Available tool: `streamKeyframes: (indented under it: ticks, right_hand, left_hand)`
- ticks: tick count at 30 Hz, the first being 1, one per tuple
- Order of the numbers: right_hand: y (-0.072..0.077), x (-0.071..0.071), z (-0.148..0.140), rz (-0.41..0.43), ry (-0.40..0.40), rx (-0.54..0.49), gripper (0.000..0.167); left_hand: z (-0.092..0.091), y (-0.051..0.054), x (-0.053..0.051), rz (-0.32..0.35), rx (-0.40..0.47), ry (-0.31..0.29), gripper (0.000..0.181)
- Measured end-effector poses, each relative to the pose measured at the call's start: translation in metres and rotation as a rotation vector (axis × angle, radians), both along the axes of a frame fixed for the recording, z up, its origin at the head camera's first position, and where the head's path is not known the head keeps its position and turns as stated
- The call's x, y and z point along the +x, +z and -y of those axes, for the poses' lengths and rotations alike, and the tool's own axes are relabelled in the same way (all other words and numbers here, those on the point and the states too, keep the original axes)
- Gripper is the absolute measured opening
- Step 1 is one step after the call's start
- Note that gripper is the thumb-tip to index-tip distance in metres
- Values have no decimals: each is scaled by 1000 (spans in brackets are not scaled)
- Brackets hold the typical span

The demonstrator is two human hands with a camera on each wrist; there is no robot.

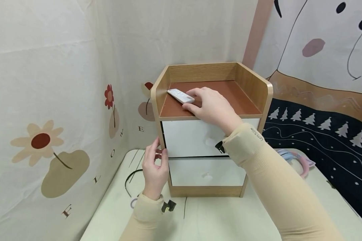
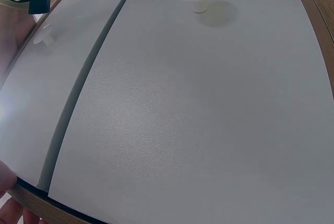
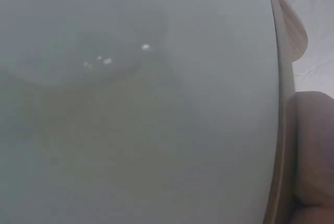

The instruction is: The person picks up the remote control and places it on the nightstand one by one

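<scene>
A white remote control (image 1: 181,96) lies slanted on the brown top of a small wood-edged drawer cabinet (image 1: 205,191), its far end at the left side wall. My right hand (image 1: 212,107) reaches over the front edge and holds the remote's near end between thumb and fingers. My left hand (image 1: 155,170) rests at the cabinet's left side, thumb by the front edge and fingers along the outer side. White drawer fronts with round knobs face me; the left wrist view shows the upper drawer front (image 2: 156,114) closely. The right wrist view shows mostly a blurred white panel (image 3: 156,145).
The cabinet stands on a pale table (image 1: 223,217). To its left lie a black headband (image 1: 129,179) and a small purple ring (image 1: 133,203). Pink and blue headbands (image 1: 303,164) lie on the right. Patterned cloth walls (image 1: 78,67) close in behind and beside.
</scene>
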State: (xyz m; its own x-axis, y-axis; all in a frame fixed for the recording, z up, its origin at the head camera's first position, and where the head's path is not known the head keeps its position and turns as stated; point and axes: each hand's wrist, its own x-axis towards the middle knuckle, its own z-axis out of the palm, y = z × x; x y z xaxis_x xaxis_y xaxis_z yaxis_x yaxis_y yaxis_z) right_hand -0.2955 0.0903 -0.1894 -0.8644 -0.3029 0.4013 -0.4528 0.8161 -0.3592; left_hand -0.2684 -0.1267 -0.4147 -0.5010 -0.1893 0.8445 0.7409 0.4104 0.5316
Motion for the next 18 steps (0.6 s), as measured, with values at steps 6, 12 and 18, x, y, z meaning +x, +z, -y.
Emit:
streamKeyframes:
  ticks: [6, 12, 18]
  right_hand:
    - [-7, 11, -6, -125, 0, -40, 52]
    - [-18, 21, -15, -251, 55, -122, 46]
    - [-39, 34, -29, -377, 148, -250, 39]
  left_hand:
    - [0, 0, -1, 3, 5, 2, 47]
    - [-1, 2, -2, -15, 7, 14, 47]
    - [-2, 0, -1, -13, 6, 4, 47]
